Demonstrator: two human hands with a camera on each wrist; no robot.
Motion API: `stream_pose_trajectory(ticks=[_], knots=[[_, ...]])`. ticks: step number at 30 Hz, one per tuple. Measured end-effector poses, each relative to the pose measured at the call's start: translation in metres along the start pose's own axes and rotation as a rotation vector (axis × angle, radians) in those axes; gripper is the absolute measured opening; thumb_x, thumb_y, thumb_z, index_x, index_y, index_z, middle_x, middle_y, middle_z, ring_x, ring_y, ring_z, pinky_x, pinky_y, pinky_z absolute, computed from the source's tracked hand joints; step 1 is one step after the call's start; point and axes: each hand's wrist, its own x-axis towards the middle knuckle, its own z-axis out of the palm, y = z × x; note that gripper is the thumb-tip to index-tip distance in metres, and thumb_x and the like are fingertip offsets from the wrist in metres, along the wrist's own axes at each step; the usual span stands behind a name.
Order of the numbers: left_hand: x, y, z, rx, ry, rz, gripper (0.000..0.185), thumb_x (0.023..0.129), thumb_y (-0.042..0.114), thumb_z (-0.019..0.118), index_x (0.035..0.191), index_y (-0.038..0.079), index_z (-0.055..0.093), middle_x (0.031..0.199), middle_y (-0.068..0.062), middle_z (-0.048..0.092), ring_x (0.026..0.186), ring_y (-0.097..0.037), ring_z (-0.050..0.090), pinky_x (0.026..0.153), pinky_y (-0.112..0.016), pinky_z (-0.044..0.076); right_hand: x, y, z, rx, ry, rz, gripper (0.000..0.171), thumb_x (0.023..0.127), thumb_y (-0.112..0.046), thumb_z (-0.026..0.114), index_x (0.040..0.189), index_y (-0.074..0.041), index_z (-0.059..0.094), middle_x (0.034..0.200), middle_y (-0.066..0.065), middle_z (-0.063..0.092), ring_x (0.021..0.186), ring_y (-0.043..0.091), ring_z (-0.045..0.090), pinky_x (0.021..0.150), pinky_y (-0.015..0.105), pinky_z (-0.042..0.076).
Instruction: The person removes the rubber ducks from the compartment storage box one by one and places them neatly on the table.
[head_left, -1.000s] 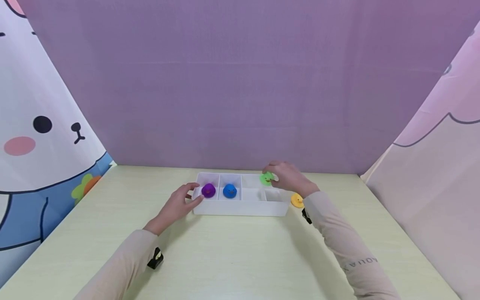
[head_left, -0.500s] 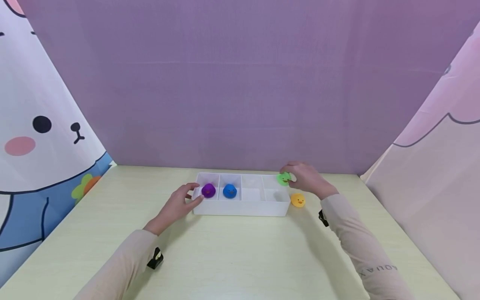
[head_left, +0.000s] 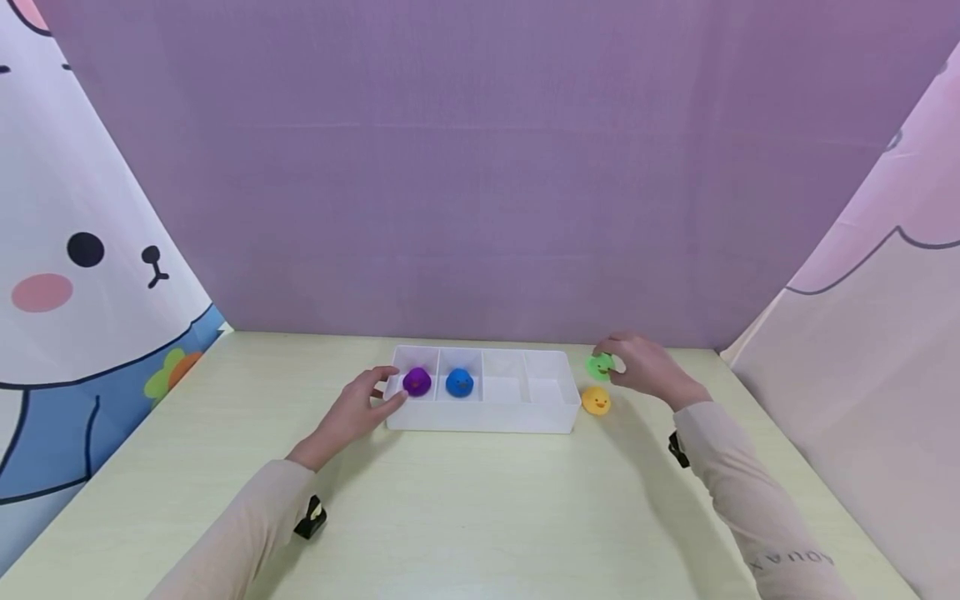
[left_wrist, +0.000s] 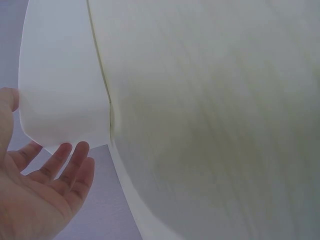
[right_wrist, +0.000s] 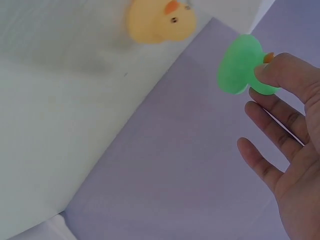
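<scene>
Fingers (right_wrist: pixel 280 65) over green duck (right_wrist: pixel 240 65) (half-hidden)

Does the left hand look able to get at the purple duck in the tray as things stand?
Probably yes: the left hand rests open at the white tray's left end, and the purple duck sits uncovered in the nearest compartment.

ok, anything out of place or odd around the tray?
Two ducks sit outside the white tray: the yellow duck on the table by its right end, and the green duck pinched in the right hand. The two right compartments hold nothing. Nothing spilled or damaged.
</scene>
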Motion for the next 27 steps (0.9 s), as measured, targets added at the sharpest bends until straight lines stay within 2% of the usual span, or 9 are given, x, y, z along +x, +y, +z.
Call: stream_pose_trajectory(ticks=[12, 19, 27], knots=[[-0.002, 0.002, -0.001, -0.001, 0.003, 0.005, 0.053, 0.088, 0.035, 0.059, 0.13, 0.005, 0.046, 0.128, -0.02, 0.05, 0.095, -0.03, 0.059, 0.076, -0.037, 0.053, -0.025, 0.018, 0.009, -0.015, -0.008, 0.018, 0.032, 0.065, 0.001, 0.073, 0.096, -0.007, 0.067, 0.086, 0.003, 0.063, 0.078, 0.022, 0.058, 0.065, 0.036, 0.049], [-0.002, 0.002, -0.001, -0.002, -0.003, -0.004, 0.054, 0.088, 0.035, 0.059, 0.13, 0.005, 0.045, 0.129, -0.02, 0.049, 0.096, -0.03, 0.058, 0.075, -0.037, 0.053, -0.036, 0.025, 0.022, -0.03, -0.055, 0.068, 0.034, 0.066, -0.001, 0.072, 0.099, -0.009, 0.067, 0.091, 0.003, 0.064, 0.086, 0.024, 0.058, 0.069, 0.041, 0.049], [-0.002, 0.003, -0.001, 0.001, 0.002, 0.002, 0.053, 0.088, 0.034, 0.059, 0.13, 0.005, 0.046, 0.129, -0.02, 0.05, 0.095, -0.03, 0.059, 0.074, -0.036, 0.053, -0.045, 0.026, 0.033, -0.015, -0.071, 0.09, 0.035, 0.066, 0.0, 0.073, 0.1, -0.008, 0.067, 0.091, 0.003, 0.064, 0.086, 0.024, 0.058, 0.067, 0.039, 0.05]])
